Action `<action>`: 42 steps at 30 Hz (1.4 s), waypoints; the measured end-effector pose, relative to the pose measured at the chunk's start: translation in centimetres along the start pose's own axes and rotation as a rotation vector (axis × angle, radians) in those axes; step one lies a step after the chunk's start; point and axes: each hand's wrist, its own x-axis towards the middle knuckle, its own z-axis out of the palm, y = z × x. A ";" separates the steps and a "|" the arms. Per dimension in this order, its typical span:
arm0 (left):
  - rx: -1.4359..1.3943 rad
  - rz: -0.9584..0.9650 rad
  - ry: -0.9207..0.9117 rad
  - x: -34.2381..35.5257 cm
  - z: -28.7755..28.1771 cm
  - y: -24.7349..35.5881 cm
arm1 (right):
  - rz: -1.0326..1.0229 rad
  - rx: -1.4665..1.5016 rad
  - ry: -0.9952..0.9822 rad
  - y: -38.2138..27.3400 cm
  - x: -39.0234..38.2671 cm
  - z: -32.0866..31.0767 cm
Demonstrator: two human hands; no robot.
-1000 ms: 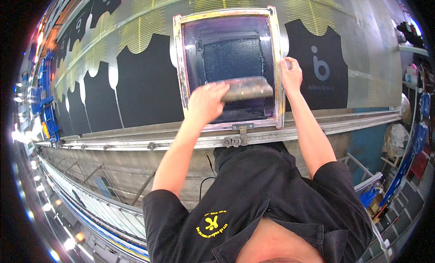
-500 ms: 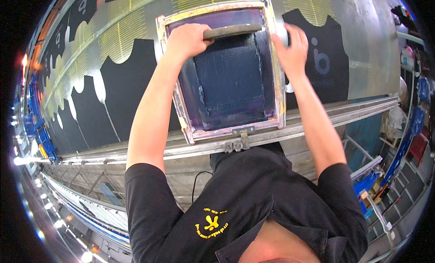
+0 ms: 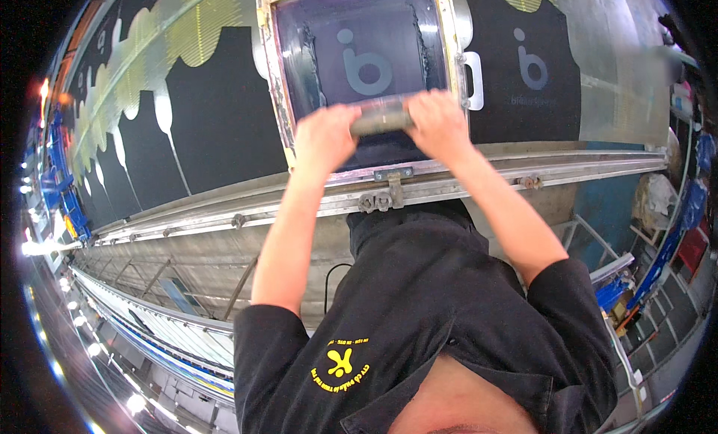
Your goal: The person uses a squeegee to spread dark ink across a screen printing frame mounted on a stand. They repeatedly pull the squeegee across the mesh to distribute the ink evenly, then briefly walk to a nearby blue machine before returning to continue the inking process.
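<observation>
A silkscreen frame (image 3: 266,60) with purple mesh lies on the long table. A pale logo shows through the mesh, with dark ink ridges along both sides. My left hand (image 3: 324,135) grips the left end of a greyish squeegee (image 3: 381,120) on the lower mesh, and my right hand (image 3: 435,127) grips its right end; both are slightly blurred. A black fabric panel (image 3: 523,116) with a grey logo lies just right of the frame, beside a white handle (image 3: 472,82).
More black fabric panels (image 3: 213,120) run leftward along the table. A metal rail (image 3: 568,164) with clamps follows the near edge, carrying the frame's bracket (image 3: 393,179). A blue rack (image 3: 67,172) stands at far left; metal frames and wrapped items (image 3: 652,198) are at right.
The squeegee has moved from the top of the mesh to the bottom. My right hand has left the frame's side and taken hold of it. The dark ink over the logo is now thinned.
</observation>
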 end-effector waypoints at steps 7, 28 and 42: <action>-0.020 -0.034 -0.388 1.1 -3.7 1.0 | 0.240 0.490 0.039 0.8 -1.9 -3.3; -0.068 0.163 0.103 2.4 -1.8 -3.9 | 1.116 0.902 0.291 8.9 4.8 -4.0; -0.133 0.112 0.155 -15.2 -4.3 -4.7 | 0.853 0.695 0.396 -2.4 7.1 -1.0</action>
